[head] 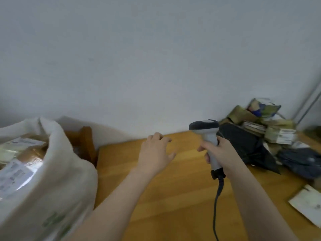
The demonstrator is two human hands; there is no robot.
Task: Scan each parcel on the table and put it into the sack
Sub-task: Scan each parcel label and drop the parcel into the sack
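Parcels (267, 126) lie heaped at the far right corner of the wooden table (156, 197), up against the pale wall (156, 58): brown taped boxes with white labels, a colourful packet on top, a black plastic bag (243, 145) in front of them and a dark grey bag (302, 160) to its right. A flat pale envelope (309, 202) lies apart from the heap at the table's right edge. The right hand (221, 152) grips the light grey handle of a scanner (205, 129), fingers wrapped round it, with the dark head upright and pointing left, just in front of the black bag. A dark cable (216, 206) hangs from the bottom of the handle towards the near edge. The left hand (154, 152) is held above the middle of the table, palm down, holding nothing, its fingers loosely spread and slightly bent. At the left stands a white woven sack (57, 171) with its mouth open, touching the table's left edge; inside it lie brown labelled packages (20, 157). The view is somewhat blurred.
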